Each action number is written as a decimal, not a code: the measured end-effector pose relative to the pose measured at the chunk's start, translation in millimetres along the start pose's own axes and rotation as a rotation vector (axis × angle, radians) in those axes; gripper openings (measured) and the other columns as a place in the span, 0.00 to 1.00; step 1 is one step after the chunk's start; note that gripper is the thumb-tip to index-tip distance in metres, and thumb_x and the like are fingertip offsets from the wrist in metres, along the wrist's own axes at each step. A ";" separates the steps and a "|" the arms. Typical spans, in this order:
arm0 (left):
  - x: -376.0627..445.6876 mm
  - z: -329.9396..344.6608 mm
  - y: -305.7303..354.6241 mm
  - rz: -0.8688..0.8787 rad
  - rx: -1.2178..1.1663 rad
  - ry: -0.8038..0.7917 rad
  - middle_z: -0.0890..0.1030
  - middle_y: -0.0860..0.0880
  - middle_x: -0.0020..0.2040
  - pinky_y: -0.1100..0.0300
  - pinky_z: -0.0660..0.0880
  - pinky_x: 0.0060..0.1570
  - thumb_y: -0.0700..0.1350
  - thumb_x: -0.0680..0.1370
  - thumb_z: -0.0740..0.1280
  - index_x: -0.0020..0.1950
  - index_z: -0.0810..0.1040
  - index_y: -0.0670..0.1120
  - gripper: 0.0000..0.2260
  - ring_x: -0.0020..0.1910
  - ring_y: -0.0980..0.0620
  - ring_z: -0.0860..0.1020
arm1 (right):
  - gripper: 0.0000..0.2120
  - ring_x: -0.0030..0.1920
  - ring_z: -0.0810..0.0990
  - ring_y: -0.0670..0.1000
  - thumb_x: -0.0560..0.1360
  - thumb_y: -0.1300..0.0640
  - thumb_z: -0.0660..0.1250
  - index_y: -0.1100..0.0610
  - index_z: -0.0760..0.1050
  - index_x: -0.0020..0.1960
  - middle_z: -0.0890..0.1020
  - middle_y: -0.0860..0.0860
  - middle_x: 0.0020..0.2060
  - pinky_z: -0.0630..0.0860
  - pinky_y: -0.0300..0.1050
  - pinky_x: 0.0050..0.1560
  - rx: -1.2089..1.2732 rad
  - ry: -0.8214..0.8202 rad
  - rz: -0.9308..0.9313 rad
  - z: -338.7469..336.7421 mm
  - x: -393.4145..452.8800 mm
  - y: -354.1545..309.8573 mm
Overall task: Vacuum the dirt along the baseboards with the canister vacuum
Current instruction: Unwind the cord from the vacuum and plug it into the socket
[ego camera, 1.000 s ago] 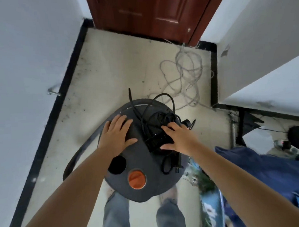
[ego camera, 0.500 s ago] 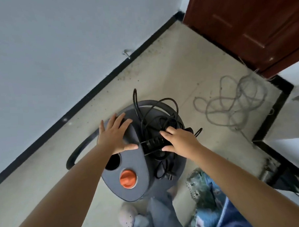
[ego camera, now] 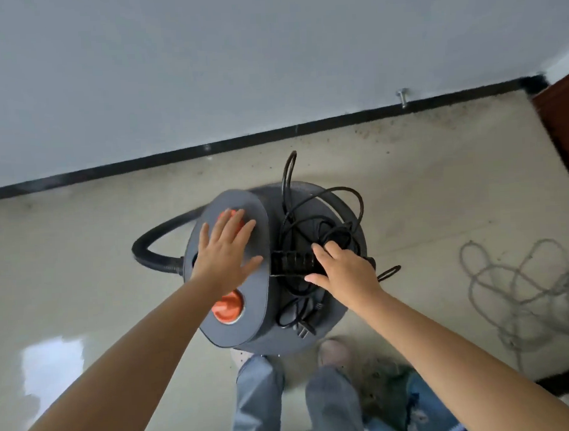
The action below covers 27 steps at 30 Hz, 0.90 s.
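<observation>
The grey canister vacuum stands on the floor in front of my feet, with two orange buttons on its lid and a black hose curving out to the left. My left hand rests flat on the lid, fingers spread, partly covering the far orange button. My right hand grips the black handle bar amid the tangled black power cord piled on the canister's top. The black baseboard runs along the grey wall beyond the vacuum, with specks of dirt on the floor beside it.
A loose grey cable lies coiled on the beige floor at right. A metal door stop sticks out of the wall near a brown door at far right. Patterned fabric lies by my right foot.
The view and the vacuum have turned, so the baseboard now runs straight across ahead. My left hand has slid along the lid onto the far orange button. My right hand stays on the handle.
</observation>
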<state>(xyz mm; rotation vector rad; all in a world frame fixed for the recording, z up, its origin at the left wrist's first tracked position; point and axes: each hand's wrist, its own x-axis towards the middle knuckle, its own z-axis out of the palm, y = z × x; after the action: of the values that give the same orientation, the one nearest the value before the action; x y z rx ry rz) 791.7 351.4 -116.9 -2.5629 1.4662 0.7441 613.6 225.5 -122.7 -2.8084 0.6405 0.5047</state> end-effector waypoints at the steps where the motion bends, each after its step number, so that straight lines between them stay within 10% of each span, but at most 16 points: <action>1: -13.9 7.6 -8.5 -0.071 -0.087 0.052 0.44 0.49 0.78 0.46 0.40 0.74 0.56 0.80 0.57 0.78 0.51 0.49 0.30 0.77 0.49 0.40 | 0.30 0.21 0.74 0.49 0.55 0.41 0.79 0.61 0.83 0.49 0.79 0.52 0.33 0.59 0.34 0.16 -0.002 0.006 -0.032 -0.7 6.7 -13.0; 7: -84.3 55.5 -22.0 -0.532 -0.395 0.258 0.58 0.41 0.76 0.44 0.50 0.73 0.56 0.76 0.52 0.74 0.64 0.42 0.30 0.76 0.41 0.52 | 0.32 0.24 0.76 0.50 0.56 0.44 0.80 0.65 0.81 0.52 0.80 0.54 0.35 0.65 0.36 0.17 -0.062 0.093 -0.209 9.8 31.8 -79.2; 11: -112.2 79.7 -39.6 -0.683 -0.327 0.287 0.76 0.35 0.62 0.34 0.69 0.57 0.56 0.72 0.57 0.59 0.78 0.35 0.28 0.62 0.33 0.74 | 0.33 0.54 0.75 0.54 0.79 0.46 0.57 0.64 0.53 0.75 0.67 0.57 0.65 0.74 0.43 0.46 -0.126 -0.017 -0.341 5.1 49.7 -120.9; 14: -129.8 87.0 -65.5 -0.790 -0.351 0.311 0.77 0.34 0.60 0.33 0.70 0.54 0.49 0.69 0.74 0.58 0.78 0.34 0.25 0.60 0.32 0.75 | 0.31 0.61 0.72 0.54 0.81 0.46 0.50 0.62 0.45 0.76 0.60 0.56 0.70 0.71 0.43 0.54 -0.100 -0.082 -0.381 -1.9 60.3 -156.8; 18: -156.5 91.6 -111.7 -0.813 -0.284 0.288 0.80 0.37 0.58 0.35 0.71 0.53 0.55 0.70 0.65 0.57 0.80 0.36 0.26 0.58 0.36 0.78 | 0.33 0.54 0.77 0.53 0.79 0.44 0.57 0.64 0.54 0.74 0.69 0.57 0.65 0.74 0.45 0.51 -0.288 0.012 -0.453 1.4 78.9 -208.9; 21: -178.9 103.0 -146.6 -0.789 -0.279 0.300 0.79 0.39 0.60 0.38 0.68 0.60 0.57 0.69 0.55 0.59 0.79 0.38 0.30 0.59 0.38 0.78 | 0.32 0.34 0.80 0.54 0.60 0.42 0.77 0.65 0.80 0.54 0.81 0.55 0.37 0.74 0.47 0.36 -0.413 0.222 -0.530 15.6 87.0 -239.0; 27: -210.2 107.7 -226.1 -0.790 -0.224 0.433 0.78 0.41 0.62 0.41 0.63 0.65 0.59 0.71 0.53 0.62 0.78 0.40 0.31 0.61 0.40 0.77 | 0.28 0.34 0.79 0.54 0.66 0.41 0.61 0.63 0.82 0.49 0.79 0.53 0.32 0.69 0.53 0.46 -0.424 0.385 -0.597 25.2 110.7 -308.0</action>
<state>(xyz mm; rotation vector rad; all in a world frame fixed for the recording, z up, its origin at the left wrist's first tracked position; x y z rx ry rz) 852.7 670.8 -150.0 -3.2281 0.3045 0.2490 839.7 462.2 -146.5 -3.3040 -0.3088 -0.0269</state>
